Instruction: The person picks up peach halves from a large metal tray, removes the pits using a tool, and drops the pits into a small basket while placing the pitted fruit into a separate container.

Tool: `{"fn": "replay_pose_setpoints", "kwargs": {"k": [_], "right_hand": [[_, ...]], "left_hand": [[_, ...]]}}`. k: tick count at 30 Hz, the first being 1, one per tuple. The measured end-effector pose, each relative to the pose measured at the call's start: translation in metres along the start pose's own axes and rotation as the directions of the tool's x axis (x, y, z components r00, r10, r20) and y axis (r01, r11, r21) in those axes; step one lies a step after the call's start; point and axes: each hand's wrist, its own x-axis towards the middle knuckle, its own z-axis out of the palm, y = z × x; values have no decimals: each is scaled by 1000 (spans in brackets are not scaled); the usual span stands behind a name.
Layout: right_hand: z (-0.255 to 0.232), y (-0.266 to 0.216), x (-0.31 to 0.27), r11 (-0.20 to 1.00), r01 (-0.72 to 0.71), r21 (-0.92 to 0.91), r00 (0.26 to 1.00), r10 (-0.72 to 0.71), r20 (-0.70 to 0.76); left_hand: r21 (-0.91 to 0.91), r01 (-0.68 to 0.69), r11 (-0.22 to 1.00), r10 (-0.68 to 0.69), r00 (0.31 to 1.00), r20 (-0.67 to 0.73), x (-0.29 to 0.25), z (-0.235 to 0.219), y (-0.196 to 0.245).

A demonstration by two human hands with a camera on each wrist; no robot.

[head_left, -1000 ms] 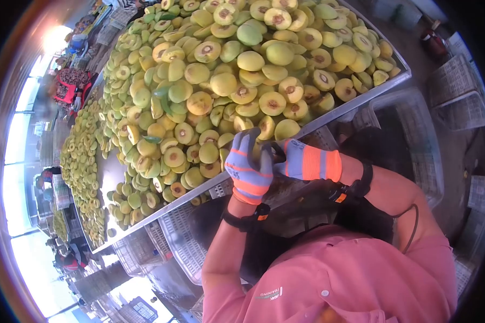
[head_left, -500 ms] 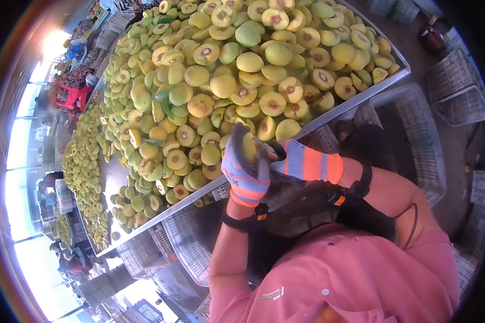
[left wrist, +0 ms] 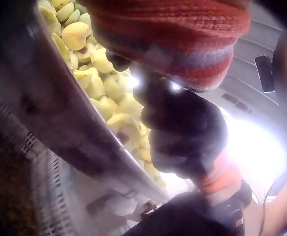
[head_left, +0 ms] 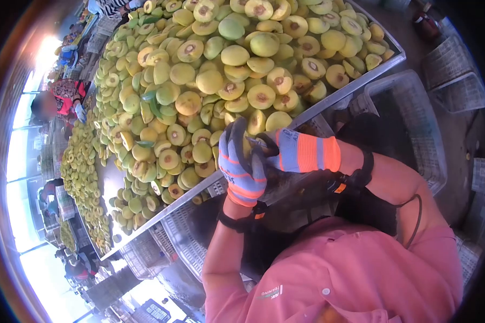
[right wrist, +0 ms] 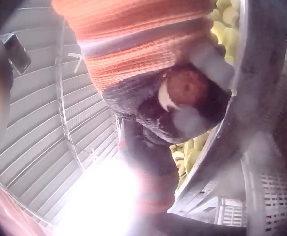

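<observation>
In the head view, my left hand (head_left: pixel 241 161), in a grey-and-orange glove with dark fingers, grips a green-yellow peach half (head_left: pixel 247 145) at the table's near edge. My right hand (head_left: pixel 293 151), gloved alike, meets it from the right, its dark fingertips up against the left hand's fingers. The right wrist view shows a reddish-brown, round-ended handle (right wrist: pixel 187 88) in the right hand's curled fingers; its other end is hidden. Both hands overlap in the left wrist view, where the dark glove (left wrist: pixel 188 128) covers the work. Just beyond lies a heap of halved peaches (head_left: pixel 210 81), many showing brown centres.
A metal rim (head_left: pixel 355 86) borders the table close to my hands. Plastic crates stand below it, one at the right (head_left: pixel 409 129) and one under the near side (head_left: pixel 186 237). More crates (head_left: pixel 452 70) are at the far right. Another person (head_left: pixel 64 102) works at the left.
The left hand has turned, bringing a peach half into sight and then partly hiding it behind the fingers. Both hands have stayed close together, drifting slightly left in the head view.
</observation>
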Motion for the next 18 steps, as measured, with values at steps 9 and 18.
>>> {"fn": "replay_pose_setpoints", "kwargs": {"k": [9,18], "right_hand": [[-7,-16,7,919,-183,349,983,180,42],[19,12,14,894,-250,372,967,248,52]], "left_hand": [[-170,108,979,-115,993,-34,6,-5,9],[-268,263,927,-269,963,15,6,-4,9]]}}
